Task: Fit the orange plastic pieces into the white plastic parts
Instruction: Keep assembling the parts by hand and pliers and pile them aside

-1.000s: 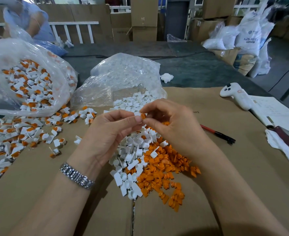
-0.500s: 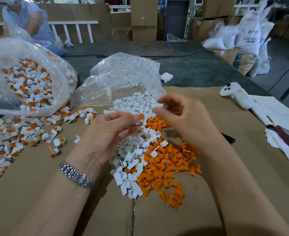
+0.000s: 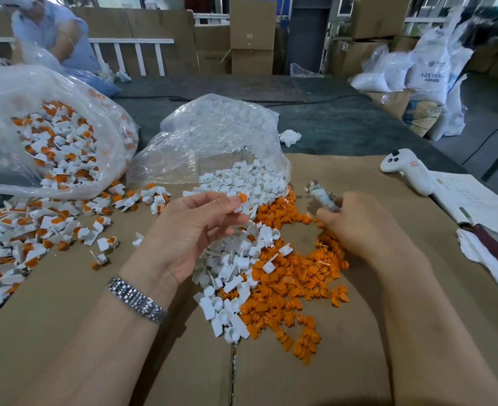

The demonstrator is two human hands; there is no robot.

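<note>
- Orange plug seated in white part (image 3: 240, 200) — pinched in left hand (image 3: 192, 232), above loose white parts (image 3: 230, 265).
- Right hand (image 3: 359, 227) curled round blurred small object (image 3: 322, 197), over orange pieces (image 3: 288, 291) on cardboard (image 3: 315, 376).

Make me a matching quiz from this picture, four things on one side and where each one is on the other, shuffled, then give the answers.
Things:
1. left hand
2. right hand
3. controller
4. left bag

Places or states:
A. lies on the cardboard, far right
B. pinches a white part with an orange piece
C. holds finished orange-and-white parts
D. grips a small blurred tool

Pairs: 1-B, 2-D, 3-A, 4-C
</note>
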